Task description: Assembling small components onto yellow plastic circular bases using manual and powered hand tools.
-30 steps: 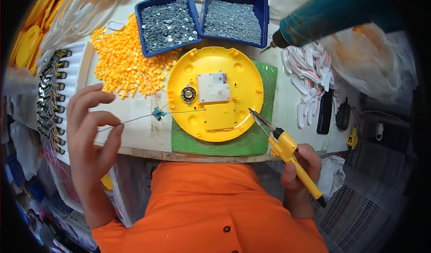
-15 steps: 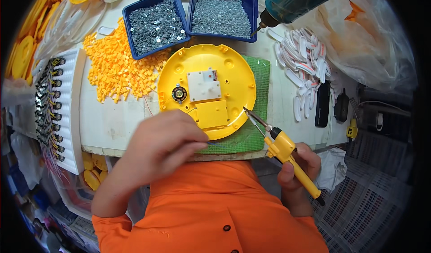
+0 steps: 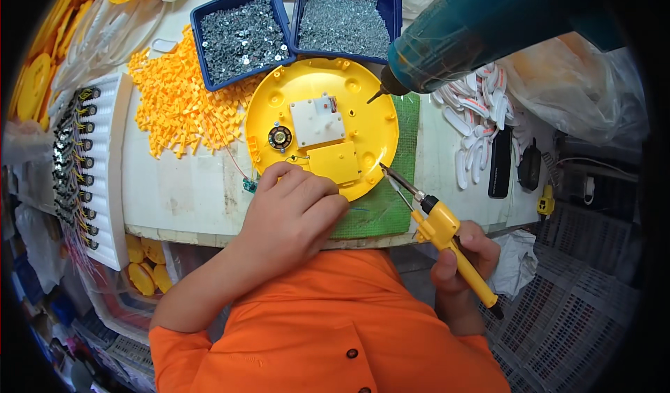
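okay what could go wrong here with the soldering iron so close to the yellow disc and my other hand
The soldering iron in the right hand has its tip at the rim of the yellow disc; it might scar the plastic. The left hand rests near that tip, so a slip may burn fingers. The thin wire under that hand could snag.

A round yellow plastic shell lies open-side up on the green mat, white and yellow boxes inside; a yellow-handled soldering iron points its tip at its lower right rim
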The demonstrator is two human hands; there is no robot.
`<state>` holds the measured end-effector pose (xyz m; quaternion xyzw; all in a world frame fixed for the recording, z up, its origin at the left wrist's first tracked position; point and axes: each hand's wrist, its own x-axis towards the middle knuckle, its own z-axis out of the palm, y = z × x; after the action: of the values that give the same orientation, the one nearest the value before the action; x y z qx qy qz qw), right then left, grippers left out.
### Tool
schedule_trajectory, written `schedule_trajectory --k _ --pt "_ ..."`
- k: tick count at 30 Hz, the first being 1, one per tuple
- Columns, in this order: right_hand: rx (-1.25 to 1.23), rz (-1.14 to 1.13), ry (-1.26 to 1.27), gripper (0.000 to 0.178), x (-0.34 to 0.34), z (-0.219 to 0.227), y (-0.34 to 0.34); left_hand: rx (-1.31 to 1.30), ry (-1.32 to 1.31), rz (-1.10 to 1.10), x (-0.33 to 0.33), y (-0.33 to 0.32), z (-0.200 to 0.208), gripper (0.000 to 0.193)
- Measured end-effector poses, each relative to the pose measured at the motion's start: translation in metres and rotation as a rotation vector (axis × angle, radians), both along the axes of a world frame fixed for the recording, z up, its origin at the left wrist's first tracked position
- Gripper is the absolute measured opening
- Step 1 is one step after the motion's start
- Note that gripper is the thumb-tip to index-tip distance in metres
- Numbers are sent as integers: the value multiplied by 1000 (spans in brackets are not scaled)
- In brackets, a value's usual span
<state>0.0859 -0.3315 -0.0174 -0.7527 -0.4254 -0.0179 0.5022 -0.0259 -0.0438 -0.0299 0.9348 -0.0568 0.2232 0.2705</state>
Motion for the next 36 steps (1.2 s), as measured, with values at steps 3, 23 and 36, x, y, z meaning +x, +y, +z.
schedule_trajectory --k 3,23,36 --pt "54 42 9 44 0 -2 -1 -108 53 7 5 0 8 18" --pt "53 3 -77 40 1 -5 22 3 13 236 24 -12 1 17" --pt "33 -35 -63 41 -1 -9 20 0 21 247 26 -13 1 16"
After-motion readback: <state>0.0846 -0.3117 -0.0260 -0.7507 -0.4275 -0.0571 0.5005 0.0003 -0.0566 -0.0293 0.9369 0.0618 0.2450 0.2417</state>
